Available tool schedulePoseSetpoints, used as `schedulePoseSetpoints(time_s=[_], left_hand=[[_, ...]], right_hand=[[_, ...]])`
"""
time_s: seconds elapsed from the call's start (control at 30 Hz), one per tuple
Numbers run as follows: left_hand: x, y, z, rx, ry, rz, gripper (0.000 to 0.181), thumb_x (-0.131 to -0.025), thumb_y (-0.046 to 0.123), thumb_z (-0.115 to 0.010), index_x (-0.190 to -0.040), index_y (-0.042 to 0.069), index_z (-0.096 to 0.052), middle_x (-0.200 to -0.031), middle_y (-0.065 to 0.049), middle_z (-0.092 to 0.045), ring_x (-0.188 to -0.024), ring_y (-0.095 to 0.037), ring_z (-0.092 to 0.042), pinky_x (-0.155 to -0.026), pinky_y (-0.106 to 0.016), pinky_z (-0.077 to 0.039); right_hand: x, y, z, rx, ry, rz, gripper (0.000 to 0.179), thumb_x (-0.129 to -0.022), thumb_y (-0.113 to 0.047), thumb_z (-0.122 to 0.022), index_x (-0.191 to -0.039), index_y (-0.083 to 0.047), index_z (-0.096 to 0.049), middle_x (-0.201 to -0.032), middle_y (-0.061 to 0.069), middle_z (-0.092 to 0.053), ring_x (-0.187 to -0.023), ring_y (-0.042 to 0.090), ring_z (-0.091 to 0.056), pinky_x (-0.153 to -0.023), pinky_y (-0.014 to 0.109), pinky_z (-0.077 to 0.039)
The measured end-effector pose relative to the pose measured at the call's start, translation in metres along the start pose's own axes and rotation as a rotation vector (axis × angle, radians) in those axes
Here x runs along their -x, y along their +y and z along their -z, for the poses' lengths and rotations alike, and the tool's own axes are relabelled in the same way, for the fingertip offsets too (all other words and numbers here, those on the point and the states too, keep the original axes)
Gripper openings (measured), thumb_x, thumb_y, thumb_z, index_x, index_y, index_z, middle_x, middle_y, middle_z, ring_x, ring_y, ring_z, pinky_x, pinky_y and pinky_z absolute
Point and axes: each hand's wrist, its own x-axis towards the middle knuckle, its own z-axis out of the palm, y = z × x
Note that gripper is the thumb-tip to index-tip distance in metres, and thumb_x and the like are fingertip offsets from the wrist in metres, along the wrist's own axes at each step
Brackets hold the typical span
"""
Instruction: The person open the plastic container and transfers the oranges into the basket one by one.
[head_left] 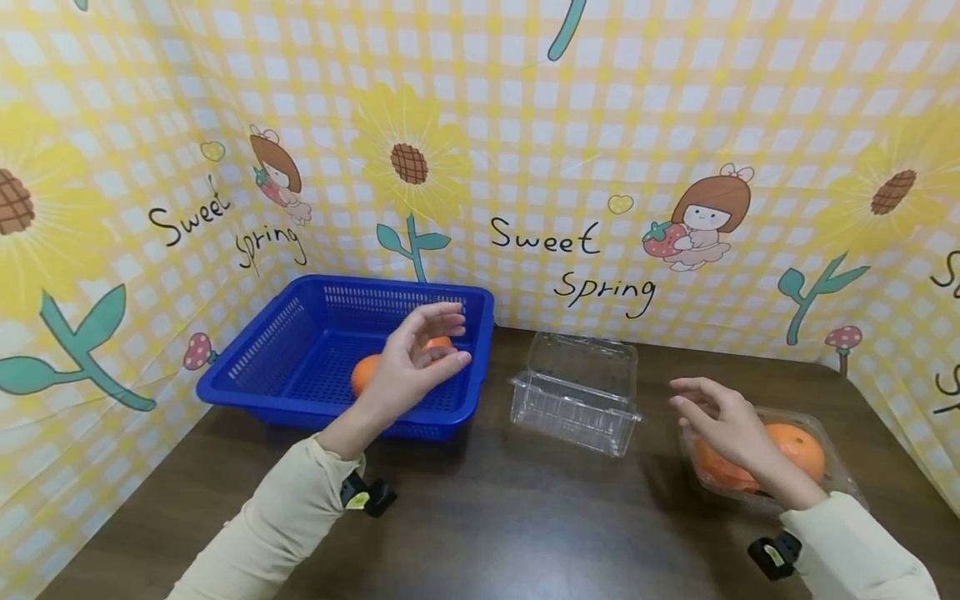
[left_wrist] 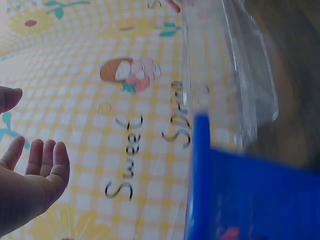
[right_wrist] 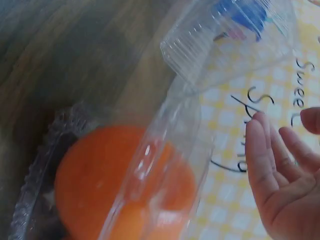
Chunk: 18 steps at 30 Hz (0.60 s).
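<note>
Over the right side of the blue plastic basket (head_left: 255,400), my left hand (head_left: 412,358) hovers with fingers spread and nothing in it. Two oranges are partly visible behind that hand, one orange (head_left: 364,372) at the wrist and another orange (head_left: 438,342) between thumb and fingers. My right hand (head_left: 723,421) is held above a transparent plastic box (head_left: 846,479), its fingers loosely bent and holding nothing. Several oranges (head_left: 801,450) sit in that box, partly hidden by the hand. In the right wrist view a large orange (right_wrist: 100,180) shows beside transparent plastic.
Between the hands a second transparent box (head_left: 573,417) stands on the dark wooden table (head_left: 480,533), its lid (head_left: 583,358) raised toward the back. A yellow checked cloth (head_left: 525,150) with printed flowers and lettering forms the walls behind and at the sides.
</note>
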Motion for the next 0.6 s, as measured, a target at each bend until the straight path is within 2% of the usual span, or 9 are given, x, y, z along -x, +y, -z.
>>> schedulePoseSetpoints(time_s=[0.2, 0.4, 0.5, 0.6], left_hand=[[0.006, -0.001, -0.024, 0.052, -0.051, 0.012, 0.048, -0.079, -0.008, -0.058, -0.123, 0.000, -0.041, -0.119, -0.013, -0.047, -0.109, -0.024, -0.045, -0.085, -0.032, -0.044], [0.013, -0.004, -0.050, 0.118, -0.098, -0.012, 0.048, -0.078, -0.008, -0.059, -0.122, -0.002, -0.042, -0.117, -0.014, -0.048, -0.108, -0.028, -0.045, -0.085, -0.040, -0.043], [0.016, -0.006, -0.063, 0.137, -0.135, -0.020, 0.047, -0.077, -0.008, -0.060, -0.121, -0.002, -0.043, -0.116, -0.014, -0.049, -0.108, -0.026, -0.046, -0.085, -0.040, -0.043], [0.018, -0.010, -0.075, 0.153, -0.175, -0.026, 0.047, -0.078, -0.007, -0.060, -0.121, -0.002, -0.043, -0.117, -0.015, -0.048, -0.108, -0.023, -0.046, -0.084, -0.039, -0.043]], right_hand=[[0.015, 0.011, 0.011, -0.073, 0.015, 0.091, 0.026, -0.091, -0.007, -0.047, -0.115, 0.005, -0.050, -0.093, -0.017, -0.059, -0.074, 0.004, -0.059, -0.056, 0.029, -0.050], [0.030, 0.020, 0.029, -0.051, 0.007, 0.044, 0.032, -0.093, -0.011, -0.045, -0.118, 0.008, -0.045, -0.097, -0.017, -0.059, -0.079, 0.007, -0.061, -0.061, 0.027, -0.051], [0.037, 0.027, 0.038, -0.046, 0.007, 0.040, 0.029, -0.092, -0.007, -0.046, -0.119, 0.003, -0.046, -0.096, -0.023, -0.057, -0.079, 0.006, -0.061, -0.062, 0.025, -0.050], [0.044, 0.034, 0.046, -0.037, 0.014, 0.052, 0.026, -0.091, -0.004, -0.046, -0.117, -0.007, -0.050, -0.097, -0.023, -0.056, -0.080, 0.004, -0.060, -0.062, 0.023, -0.050]])
